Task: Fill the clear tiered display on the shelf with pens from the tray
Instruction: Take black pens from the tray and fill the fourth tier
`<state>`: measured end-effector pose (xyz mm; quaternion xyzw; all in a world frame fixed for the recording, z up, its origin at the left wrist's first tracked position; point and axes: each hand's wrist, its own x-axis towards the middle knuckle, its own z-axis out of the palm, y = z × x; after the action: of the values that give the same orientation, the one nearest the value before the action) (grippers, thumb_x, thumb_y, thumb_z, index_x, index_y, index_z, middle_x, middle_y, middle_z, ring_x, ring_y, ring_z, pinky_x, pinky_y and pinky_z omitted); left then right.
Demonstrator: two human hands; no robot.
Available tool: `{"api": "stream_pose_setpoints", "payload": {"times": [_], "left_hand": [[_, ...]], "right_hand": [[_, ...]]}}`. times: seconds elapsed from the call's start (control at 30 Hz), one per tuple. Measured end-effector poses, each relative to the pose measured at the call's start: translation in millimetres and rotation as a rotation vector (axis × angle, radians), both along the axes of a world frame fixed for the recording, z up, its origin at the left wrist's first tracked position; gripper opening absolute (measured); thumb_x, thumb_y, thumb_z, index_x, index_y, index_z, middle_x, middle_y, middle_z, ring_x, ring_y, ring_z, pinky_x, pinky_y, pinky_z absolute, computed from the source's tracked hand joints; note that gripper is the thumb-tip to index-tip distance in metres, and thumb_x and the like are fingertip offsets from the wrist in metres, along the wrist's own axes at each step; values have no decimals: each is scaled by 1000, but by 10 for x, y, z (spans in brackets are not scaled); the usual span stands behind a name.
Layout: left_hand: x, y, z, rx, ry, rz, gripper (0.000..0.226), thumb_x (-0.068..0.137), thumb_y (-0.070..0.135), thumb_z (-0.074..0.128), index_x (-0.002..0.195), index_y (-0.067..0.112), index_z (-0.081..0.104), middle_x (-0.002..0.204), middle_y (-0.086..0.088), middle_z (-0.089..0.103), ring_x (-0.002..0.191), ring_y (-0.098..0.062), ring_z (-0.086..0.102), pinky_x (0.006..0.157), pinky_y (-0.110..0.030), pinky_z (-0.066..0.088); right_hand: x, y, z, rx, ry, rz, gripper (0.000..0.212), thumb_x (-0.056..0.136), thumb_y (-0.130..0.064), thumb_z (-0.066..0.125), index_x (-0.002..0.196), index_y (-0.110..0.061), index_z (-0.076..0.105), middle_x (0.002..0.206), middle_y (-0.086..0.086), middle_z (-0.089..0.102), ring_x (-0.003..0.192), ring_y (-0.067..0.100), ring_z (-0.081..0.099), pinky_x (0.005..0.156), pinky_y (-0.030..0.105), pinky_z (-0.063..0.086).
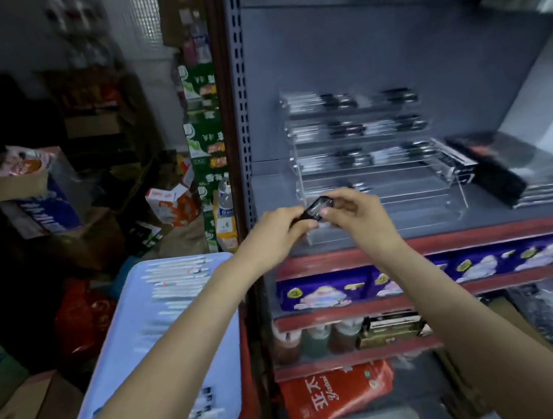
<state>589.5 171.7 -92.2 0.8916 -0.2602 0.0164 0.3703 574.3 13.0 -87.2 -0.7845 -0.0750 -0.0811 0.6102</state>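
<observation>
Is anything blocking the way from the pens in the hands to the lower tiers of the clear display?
Nothing visible. Both the left hand and right hand hold the pens right in front of the display, whose lower tiers look open, with only air between. Blur hides finer detail.

The grey shelf (391,234) bears the clear tiered display (376,163); a black box (494,164) stands beside it.
</observation>
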Motion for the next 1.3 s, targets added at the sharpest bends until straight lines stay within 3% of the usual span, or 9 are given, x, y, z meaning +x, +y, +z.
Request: {"api": "stream_pose_setpoints", "payload": {"times": [0.1, 0.23, 0.33, 0.43, 0.63, 0.83, 1.03, 1.17, 1.3], "left_hand": [[181, -424, 96, 24, -72, 134, 24, 98, 31, 43, 79, 19, 50, 70, 0, 57, 62, -12, 52, 58, -29, 35], [377, -697, 192, 274, -257, 528, 30, 101, 33, 26, 99, 11, 47, 97, -12, 59, 95, -32, 52, 79, -44, 41], [476, -817, 244, 282, -157, 522, 38, 101, 25, 24, 133, 12, 40, 117, -13, 52, 113, -33, 45, 91, -45, 36], [577, -839, 249, 264, -116, 443, 46, 102, 19, 26, 148, 15, 21, 123, -15, 47, 117, -33, 40, 97, -42, 34], [629, -865, 254, -40, -178, 412, 23, 99, 13, 38, 119, 12, 50, 101, -3, 64, 69, -7, 48, 62, -20, 34], [663, -884, 197, -51, -193, 403, 20, 96, 13, 49, 113, 9, 58, 104, -2, 61, 90, -11, 52, 77, -16, 34], [659, -897, 184, 5, -191, 376, 25, 93, 12, 54, 116, 11, 63, 96, 3, 53, 89, -9, 50, 76, -7, 30], [641, -868, 208, -41, -168, 375, 17, 91, 11, 57, 107, 12, 63, 97, 5, 59, 90, -6, 53, 74, -3, 37], [626, -836, 188, -41, -150, 365, 12, 90, 12, 59, 101, 11, 64, 94, 6, 59, 88, -7, 55, 75, -6, 38]], "right_hand": [[210, -560, 145, 20, -18, 4, 22, 83, 3, 64, 75, -18, 65, 76, 0, 65, 73, 8, 62, 78, 22, 55], [526, -1232, 263, 191, -42, -145, 16, 83, 1, 64, 77, -13, 66, 71, -4, 68, 64, 2, 66, 66, 13, 54], [778, -1511, 238, 174, -4, -184, 9, 85, 1, 63, 91, -2, 67, 78, 1, 67, 69, 6, 66, 70, 13, 54], [1017, -1589, 155, 5, 43, -117, 9, 85, 0, 63, 89, -6, 68, 85, 7, 68, 76, 17, 66, 90, 35, 54], [1244, -1527, 78, -316, 29, -17, 12, 81, -5, 70, 78, -17, 71, 84, 9, 71, 86, 27, 69, 92, 40, 53], [1323, -1525, 91, -624, 47, 141, 11, 84, -6, 65, 89, -12, 74, 90, 10, 73, 85, 14, 63, 81, 23, 46], [1347, -1414, 58, -737, 40, 167, 23, 91, -3, 53, 97, -13, 73, 89, 2, 69, 73, 10, 61, 65, 10, 47], [1306, -1394, 43, -802, 1, 227, 25, 91, -10, 51, 100, -17, 73, 109, -2, 69, 97, 15, 64, 89, 22, 47], [1254, -1408, -15, -862, -42, 274, 22, 92, -16, 54, 106, -17, 71, 114, 0, 64, 102, 17, 59, 92, 23, 42]]}}
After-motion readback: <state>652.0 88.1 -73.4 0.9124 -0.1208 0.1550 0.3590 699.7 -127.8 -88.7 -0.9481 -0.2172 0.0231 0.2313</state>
